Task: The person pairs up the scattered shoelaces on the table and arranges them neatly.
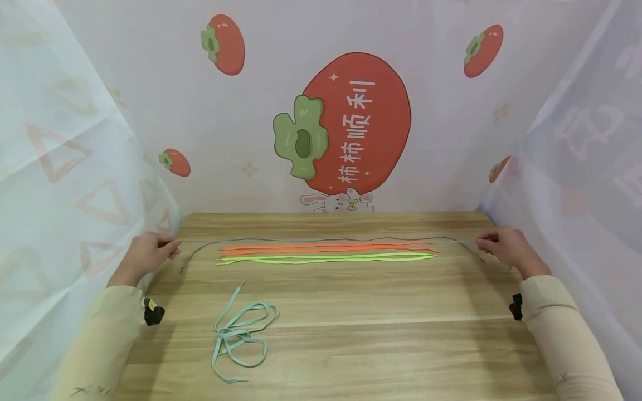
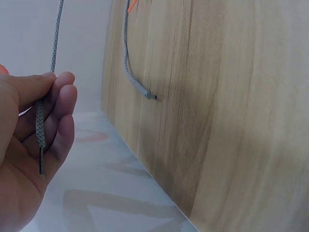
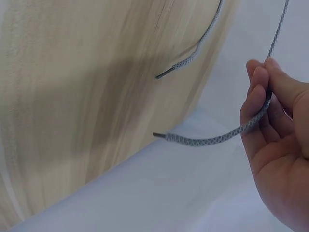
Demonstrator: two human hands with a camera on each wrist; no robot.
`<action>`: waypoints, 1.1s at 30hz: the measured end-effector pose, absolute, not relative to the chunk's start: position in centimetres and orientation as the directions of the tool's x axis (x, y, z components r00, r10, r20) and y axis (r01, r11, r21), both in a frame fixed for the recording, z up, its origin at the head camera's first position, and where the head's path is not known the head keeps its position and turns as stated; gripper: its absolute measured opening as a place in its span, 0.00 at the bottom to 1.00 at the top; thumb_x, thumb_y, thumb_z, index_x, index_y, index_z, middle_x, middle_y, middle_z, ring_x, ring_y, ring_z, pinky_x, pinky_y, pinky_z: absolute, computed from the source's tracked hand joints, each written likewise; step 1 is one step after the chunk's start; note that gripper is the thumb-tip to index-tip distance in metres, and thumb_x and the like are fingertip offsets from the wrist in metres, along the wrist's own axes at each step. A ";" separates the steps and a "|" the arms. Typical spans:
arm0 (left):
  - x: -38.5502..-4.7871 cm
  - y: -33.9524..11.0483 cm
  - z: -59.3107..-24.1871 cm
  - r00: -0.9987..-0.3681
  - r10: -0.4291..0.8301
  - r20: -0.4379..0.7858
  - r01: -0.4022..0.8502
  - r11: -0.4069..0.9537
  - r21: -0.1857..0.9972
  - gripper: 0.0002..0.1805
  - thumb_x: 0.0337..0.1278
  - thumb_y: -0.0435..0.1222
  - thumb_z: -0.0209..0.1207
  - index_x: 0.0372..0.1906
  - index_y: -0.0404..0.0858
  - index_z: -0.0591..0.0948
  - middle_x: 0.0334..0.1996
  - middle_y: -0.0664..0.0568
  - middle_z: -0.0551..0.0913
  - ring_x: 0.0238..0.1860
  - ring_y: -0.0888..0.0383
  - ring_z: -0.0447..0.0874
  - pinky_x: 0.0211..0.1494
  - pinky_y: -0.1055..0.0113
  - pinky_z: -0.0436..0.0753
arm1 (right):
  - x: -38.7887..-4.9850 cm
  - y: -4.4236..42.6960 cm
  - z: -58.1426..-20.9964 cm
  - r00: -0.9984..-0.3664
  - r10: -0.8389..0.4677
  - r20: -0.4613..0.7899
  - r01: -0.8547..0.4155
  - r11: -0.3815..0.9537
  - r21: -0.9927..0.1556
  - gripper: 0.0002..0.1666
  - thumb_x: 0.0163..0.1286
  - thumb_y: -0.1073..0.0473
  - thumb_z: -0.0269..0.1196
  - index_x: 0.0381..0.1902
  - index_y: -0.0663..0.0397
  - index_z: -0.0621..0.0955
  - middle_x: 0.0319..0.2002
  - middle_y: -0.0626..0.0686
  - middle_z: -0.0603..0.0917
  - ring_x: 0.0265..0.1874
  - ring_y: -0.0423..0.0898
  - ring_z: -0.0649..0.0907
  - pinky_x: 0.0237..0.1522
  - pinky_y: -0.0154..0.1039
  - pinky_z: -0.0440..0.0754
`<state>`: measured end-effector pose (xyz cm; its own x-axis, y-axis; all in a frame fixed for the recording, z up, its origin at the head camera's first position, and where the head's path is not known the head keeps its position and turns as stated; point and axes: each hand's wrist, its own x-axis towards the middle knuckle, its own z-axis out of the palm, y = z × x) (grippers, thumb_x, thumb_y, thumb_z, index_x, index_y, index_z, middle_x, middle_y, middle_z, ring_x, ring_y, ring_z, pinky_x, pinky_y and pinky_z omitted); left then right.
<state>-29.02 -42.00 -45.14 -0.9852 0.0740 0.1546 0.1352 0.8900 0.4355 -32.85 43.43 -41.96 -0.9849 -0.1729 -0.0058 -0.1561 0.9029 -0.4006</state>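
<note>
A grey shoelace is stretched taut between my two hands above the far part of the table. My left hand (image 1: 147, 253) pinches it near one end between thumb and fingers; in the left wrist view that end of the held grey shoelace (image 2: 56, 36) hangs down inside the palm. Its other end is pinched by my right hand (image 1: 509, 250), and the right wrist view shows the tail of the held shoelace (image 3: 203, 142) curving out past the fingers. Below it, a second grey shoelace (image 1: 200, 247) lies across the table, both tips bent toward the near side.
Orange shoelaces (image 1: 326, 245) and yellow-green shoelaces (image 1: 326, 258) lie straight, side by side, just nearer than the second grey one. A pale teal shoelace (image 1: 241, 334) lies loosely looped at the front left of the wooden table (image 1: 376, 351). Printed white cloth (image 1: 431, 184) surrounds three sides.
</note>
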 end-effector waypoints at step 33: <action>-34.4 -39.9 -46.8 -0.974 -0.098 0.206 -0.011 0.922 0.388 0.18 0.73 0.35 0.55 0.32 0.29 0.91 0.48 0.24 0.83 0.47 0.28 0.82 0.52 0.38 0.80 | -38.5 39.0 -43.2 -0.989 -0.077 0.123 -0.113 0.942 -0.317 0.16 0.75 0.62 0.65 0.28 0.68 0.85 0.23 0.59 0.84 0.23 0.52 0.79 0.28 0.41 0.72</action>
<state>-34.39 -39.85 -46.82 -0.9735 -0.0984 0.2063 -0.0109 0.9217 0.3879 -38.53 39.04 -43.15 -0.9895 -0.0772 0.1226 -0.1128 0.9416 -0.3172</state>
